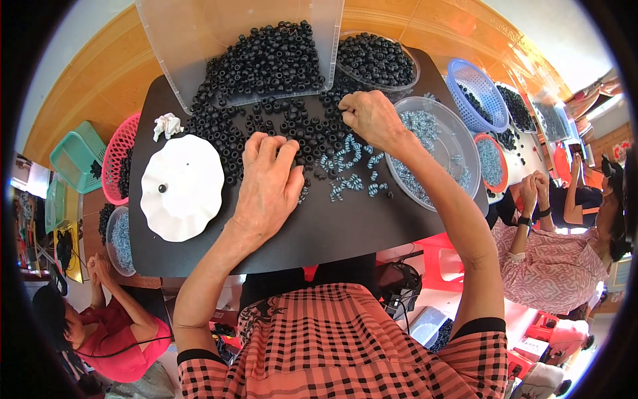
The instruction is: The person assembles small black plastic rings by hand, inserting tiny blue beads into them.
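Observation:
My left hand (pixel 267 186) rests on the near edge of the spread of black ring-like pieces (pixel 216 146), fingers curled downward. What its fingertips hold, if anything, is hidden. Farther right, my right hand (pixel 373 118) is closed in a pinch over the black pieces, its fingertips also hidden. Between the hands lie small blue-grey striped pieces (pixel 345 186), scattered on the dark table (pixel 312 233). A clear round tub (pixel 473 156) with more striped pieces stands under my right forearm. To the left of my left hand is a white wavy-edged plate (pixel 179 213), one black piece on it.
A clear bin (pixel 163 60) of black pieces stands at the back, beside a round container (pixel 415 78) of them. Crumpled white paper (pixel 167 125) lies near the plate. Pink basket (pixel 114 156) left, blue basket (pixel 492 93) right. People sit at both sides.

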Motion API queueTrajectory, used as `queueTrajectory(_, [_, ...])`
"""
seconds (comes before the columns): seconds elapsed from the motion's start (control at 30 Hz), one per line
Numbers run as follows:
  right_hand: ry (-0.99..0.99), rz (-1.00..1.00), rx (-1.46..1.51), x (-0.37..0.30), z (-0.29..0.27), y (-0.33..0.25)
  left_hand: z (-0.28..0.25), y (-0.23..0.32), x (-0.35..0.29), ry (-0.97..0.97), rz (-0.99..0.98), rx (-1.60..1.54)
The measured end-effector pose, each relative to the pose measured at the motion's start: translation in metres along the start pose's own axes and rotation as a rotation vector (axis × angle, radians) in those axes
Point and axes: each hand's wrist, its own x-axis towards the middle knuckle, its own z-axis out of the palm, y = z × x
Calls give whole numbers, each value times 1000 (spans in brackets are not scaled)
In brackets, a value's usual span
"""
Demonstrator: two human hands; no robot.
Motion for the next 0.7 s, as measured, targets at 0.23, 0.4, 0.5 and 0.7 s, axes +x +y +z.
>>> queueTrajectory(0.23, [-19,32,59,7,3,-7,2,8,-13,-9,-11,-80])
queueTrajectory(0.4, [-40,120,24,14,7,-16,4,12,-15,-20,-2,-114])
queueTrajectory(0.5, [-49,143,-18,17,13,-14,6,13,-14,-19,6,-137])
queueTrajectory(0.7, [141,7,117,0,10,-32,2,8,-15,28,-31,-201])
